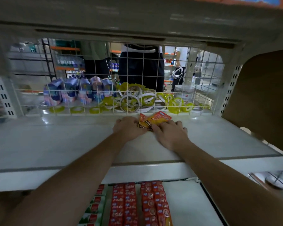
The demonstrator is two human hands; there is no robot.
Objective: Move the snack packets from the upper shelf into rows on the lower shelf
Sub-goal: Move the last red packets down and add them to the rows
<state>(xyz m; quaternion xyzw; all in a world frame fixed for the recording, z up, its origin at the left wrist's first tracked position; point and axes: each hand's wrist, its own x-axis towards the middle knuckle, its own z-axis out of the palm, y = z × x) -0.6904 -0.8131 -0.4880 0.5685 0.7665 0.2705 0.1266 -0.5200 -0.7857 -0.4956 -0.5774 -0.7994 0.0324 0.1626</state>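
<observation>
Upper shelf [72,144]: one small cluster of orange-and-yellow snack packets [153,120] lies at the back, just in front of the wire mesh panel [104,79]; at least two packets can be told apart, the exact count is unclear; they are the only snack packets seen on this shelf.

Hands: two, both on the cluster; left hand [129,128] grips it from the left with fingers curled; right hand [168,134] closes on it from the right, fingers bent over the near edge; packets pinched between the two hands.

Lower shelf [183,201]: five rows of packets in view, side by side; one green-and-white row [95,207] at left, two red rows [123,204] in the middle, two orange-red rows [155,204] at right; a narrow gap separates the red pair from the orange-red pair.

Behind the mesh: five purple pouches [78,93] upright in a line; a heap of yellow-rimmed round cups [137,100], too many to count.
</observation>
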